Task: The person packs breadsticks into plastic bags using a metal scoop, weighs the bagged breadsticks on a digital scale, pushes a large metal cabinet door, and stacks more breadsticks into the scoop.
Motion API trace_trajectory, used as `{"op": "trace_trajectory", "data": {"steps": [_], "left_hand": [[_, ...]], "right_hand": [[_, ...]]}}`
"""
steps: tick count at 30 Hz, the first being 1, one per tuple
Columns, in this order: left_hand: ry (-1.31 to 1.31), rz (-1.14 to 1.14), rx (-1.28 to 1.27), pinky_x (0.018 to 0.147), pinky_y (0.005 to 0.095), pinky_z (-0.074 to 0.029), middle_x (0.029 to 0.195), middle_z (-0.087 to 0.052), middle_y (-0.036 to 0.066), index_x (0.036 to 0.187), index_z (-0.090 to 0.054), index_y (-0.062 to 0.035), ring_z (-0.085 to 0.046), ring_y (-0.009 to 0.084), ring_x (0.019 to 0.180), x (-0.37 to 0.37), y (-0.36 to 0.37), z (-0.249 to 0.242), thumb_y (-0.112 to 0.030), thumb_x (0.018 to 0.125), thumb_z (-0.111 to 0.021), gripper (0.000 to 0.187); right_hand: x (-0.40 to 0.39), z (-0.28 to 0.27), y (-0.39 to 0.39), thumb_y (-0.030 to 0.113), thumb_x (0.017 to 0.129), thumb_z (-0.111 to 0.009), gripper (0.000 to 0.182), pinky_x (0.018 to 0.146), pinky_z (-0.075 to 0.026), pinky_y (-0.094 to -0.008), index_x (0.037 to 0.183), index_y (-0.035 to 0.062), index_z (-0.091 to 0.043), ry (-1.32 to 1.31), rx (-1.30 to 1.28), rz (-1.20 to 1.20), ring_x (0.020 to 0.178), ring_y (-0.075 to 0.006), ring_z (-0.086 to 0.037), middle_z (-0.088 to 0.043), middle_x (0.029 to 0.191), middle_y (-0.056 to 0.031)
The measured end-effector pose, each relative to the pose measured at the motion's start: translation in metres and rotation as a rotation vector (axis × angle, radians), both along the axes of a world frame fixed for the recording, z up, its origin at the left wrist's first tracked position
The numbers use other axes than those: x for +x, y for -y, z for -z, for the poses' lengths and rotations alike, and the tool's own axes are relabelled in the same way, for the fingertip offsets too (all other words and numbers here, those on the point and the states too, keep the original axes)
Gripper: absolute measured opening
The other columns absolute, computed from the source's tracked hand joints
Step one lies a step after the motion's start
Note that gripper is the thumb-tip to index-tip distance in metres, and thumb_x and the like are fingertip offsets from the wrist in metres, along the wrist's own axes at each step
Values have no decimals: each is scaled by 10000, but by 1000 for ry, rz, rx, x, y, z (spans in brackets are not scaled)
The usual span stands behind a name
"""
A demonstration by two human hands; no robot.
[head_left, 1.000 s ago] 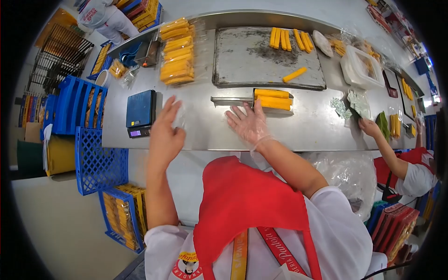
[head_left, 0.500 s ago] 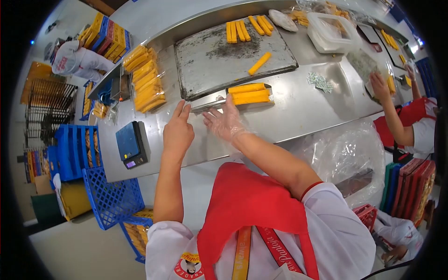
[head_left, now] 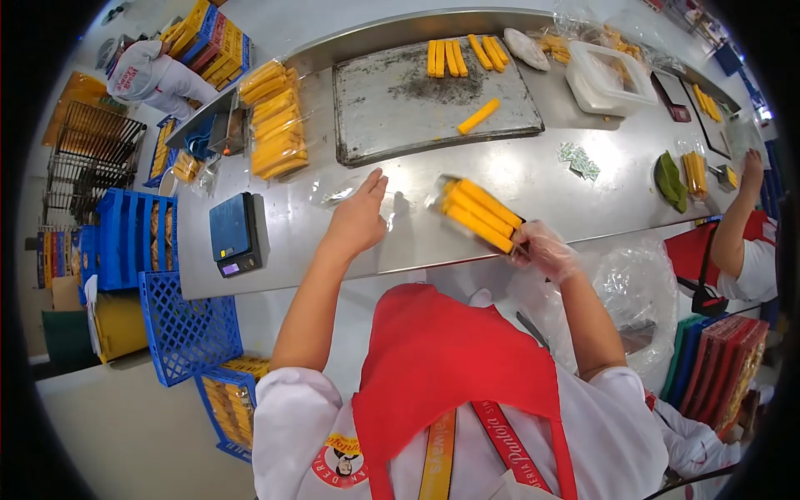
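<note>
My right hand [head_left: 550, 252], in a clear plastic glove, grips the near right end of a small dark tray [head_left: 518, 237]. Several yellow breadsticks [head_left: 479, 215] lie side by side on it, slanting down toward that hand, slightly blurred. My left hand [head_left: 358, 218] is over the steel table [head_left: 417, 242] with its first fingers stretched out and nothing gripped. Beside those fingers lies a clear plastic bag [head_left: 340, 192]. Beyond both hands, a worn baking sheet [head_left: 392, 125] carries a single breadstick [head_left: 479, 117] and more breadsticks [head_left: 447, 58] at its far edge.
Bagged breadsticks [head_left: 277, 125] are piled at the left, behind a digital scale [head_left: 233, 232]. Small packets [head_left: 578, 160] and a white plastic tub [head_left: 612, 79] are to the right. A co-worker's arm [head_left: 737, 225] reaches in there. Blue crates [head_left: 192, 321] stand left of the table.
My right hand has moved right and now grips the tray, which has swung to a slant with its breadsticks. My left hand keeps its fingers extended near the bag.
</note>
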State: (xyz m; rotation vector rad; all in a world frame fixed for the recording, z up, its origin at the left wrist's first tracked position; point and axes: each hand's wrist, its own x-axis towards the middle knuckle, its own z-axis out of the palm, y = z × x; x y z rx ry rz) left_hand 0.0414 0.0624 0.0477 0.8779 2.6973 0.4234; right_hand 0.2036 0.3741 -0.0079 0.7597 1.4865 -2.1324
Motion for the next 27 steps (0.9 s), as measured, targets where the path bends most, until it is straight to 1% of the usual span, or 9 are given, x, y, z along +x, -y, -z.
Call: {"op": "trace_trajectory", "data": {"steps": [4, 8, 11, 13, 16, 20, 23, 26, 27], "left_hand": [[83, 113, 25, 1031, 431, -478, 1590, -326, 137, 1457, -405, 26, -549, 371, 1251, 2, -8, 2, 38, 752, -517, 715], [206, 216, 104, 1113, 409, -399, 1582, -331, 171, 1461, -395, 28, -454, 387, 1350, 7, -8, -10, 36, 737, -520, 735], [118, 162, 113, 1038, 437, -466, 1603, -286, 170, 1484, -352, 31, -542, 401, 1253, 24, -26, -11, 36, 760, -507, 740], [97, 27, -17, 905, 466, -539, 1608, -218, 237, 1471, -348, 66, -659, 422, 1034, 40, -55, -16, 44, 796, -500, 693], [54, 91, -41, 835, 481, -561, 1593, -200, 285, 1476, -339, 52, -662, 453, 966, 60, -87, 20, 0, 816, -496, 681], [104, 76, 116, 903, 488, -535, 1582, -189, 323, 1483, -350, 21, -631, 463, 1061, 71, -108, 47, -70, 809, -577, 717], [214, 167, 346, 992, 462, -495, 1580, -250, 276, 1485, -374, -44, -573, 447, 1184, 46, -84, 37, -147, 754, -683, 800], [163, 239, 300, 1056, 460, -444, 1520, -384, 224, 1444, -453, -101, -556, 411, 1198, 10, -56, 12, -175, 668, -768, 841], [-45, 205, 176, 1065, 441, -432, 1450, -454, 203, 1412, -483, -106, -562, 390, 1187, 4, -48, -1, -180, 634, -776, 834]], "right_hand": [[0, -57, 21, 252, 814, -538, 245, 494, -364, -297, 767, 17, -589, -56, 181, -146, 511, -154, -479, -556, 636, -76], [-13, -53, 19, 263, 811, -559, 256, 496, -353, -301, 772, 14, -600, -93, 101, -269, 512, -137, -459, -540, 620, -57], [-19, -59, 27, 271, 810, -581, 262, 500, -339, -306, 776, 13, -606, -9, 261, -287, 520, -126, -436, -521, 616, -39], [-28, -60, 33, 241, 818, -590, 232, 509, -332, -302, 780, 14, -611, 14, 454, -424, 561, -116, -442, -504, 629, -19], [-45, -59, 51, 250, 827, -595, 268, 540, -354, -316, 811, -16, -618, -4, 358, -380, 620, -128, -466, -505, 664, -27], [-72, -2, 50, 277, 830, -619, 296, 588, -418, -348, 887, -13, -645, -39, 354, -231, 688, -178, -552, -573, 726, -73], [-82, -1, 23, 286, 810, -653, 338, 697, -499, -394, 1015, 19, -676, -464, 866, -834, 769, -285, -630, -651, 846, -135], [-58, -8, -1, 229, 774, -670, 375, 814, -532, -415, 1109, 63, -688, -395, 1032, -609, 871, -365, -649, -679, 976, -166], [-44, -20, -8, 214, 765, -661, 386, 856, -525, -416, 1114, 52, -692, -405, 1277, -580, 913, -371, -645, -676, 1001, -181]]}}
